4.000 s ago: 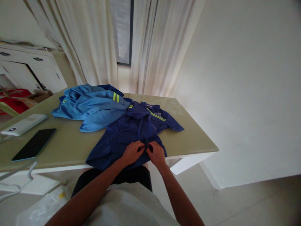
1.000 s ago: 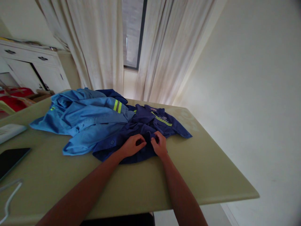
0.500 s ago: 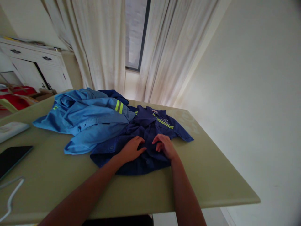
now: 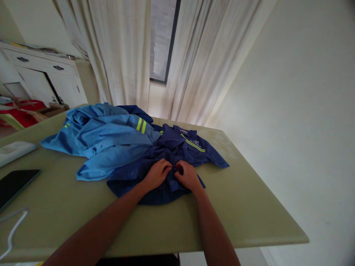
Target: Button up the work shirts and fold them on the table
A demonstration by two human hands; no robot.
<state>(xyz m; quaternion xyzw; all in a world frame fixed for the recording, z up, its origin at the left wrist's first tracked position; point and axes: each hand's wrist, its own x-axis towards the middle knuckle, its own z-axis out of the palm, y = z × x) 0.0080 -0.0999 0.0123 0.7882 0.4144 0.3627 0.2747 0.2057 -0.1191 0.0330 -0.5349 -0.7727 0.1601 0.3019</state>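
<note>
A navy work jacket (image 4: pixel 159 195) with a yellow-green stripe and white print on its chest lies rumpled on the table, its hem toward me. My left hand (image 4: pixel 156 174) is closed on the cloth near the middle of its front, the fingertips curled into the fabric. Close beside it, my right hand (image 4: pixel 188 176) pinches the front edge with thumb and fingers. A button shows on the cloth just below the right hand. Left of the navy jacket, partly over it, lies a light blue jacket (image 4: pixel 111 127) with a yellow-green and grey band.
The pale green table (image 4: pixel 244 214) ends at a corner on the right, near a white wall. At the left are a black phone (image 4: pixel 18 186), a white box-like object (image 4: pixel 16 151) and a white cable (image 4: pixel 12 234). Curtains (image 4: pixel 119 51) and a white cabinet (image 4: pixel 39 79) stand behind.
My right hand has moved left and closed on the navy jacket's front edge, turning some cloth. My left hand has curled its fingers in, and the two hands are closer together.
</note>
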